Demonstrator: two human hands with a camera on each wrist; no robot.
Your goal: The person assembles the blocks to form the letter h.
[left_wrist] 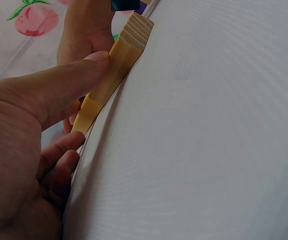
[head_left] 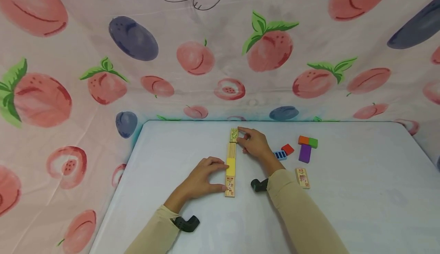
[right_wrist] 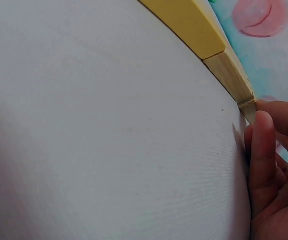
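Observation:
A straight row of flat wooden blocks runs away from me in the head view. From near to far it has a block with a printed picture (head_left: 230, 187), a yellow block (head_left: 231, 167), a plain wood block (head_left: 232, 150) and a green-printed block (head_left: 234, 135). My left hand (head_left: 205, 177) lies along the row's left side, thumb at the near printed block and fingertips at the yellow one. On the opposite side, my right hand (head_left: 255, 142) touches the green-printed block with thumb and index finger spread along its edge. The right wrist view shows its fingertips (right_wrist: 264, 130) at the row's end.
Right of the right hand lie a blue block (head_left: 280, 155) with dark windows, a red block (head_left: 287, 149), an orange block (head_left: 303, 139), a green block (head_left: 313, 143) and a purple block (head_left: 304, 153). Another printed block (head_left: 302, 178) sits nearer, beside the right sleeve. A fruit-patterned cloth (head_left: 213, 25) backs the white table (head_left: 361, 193).

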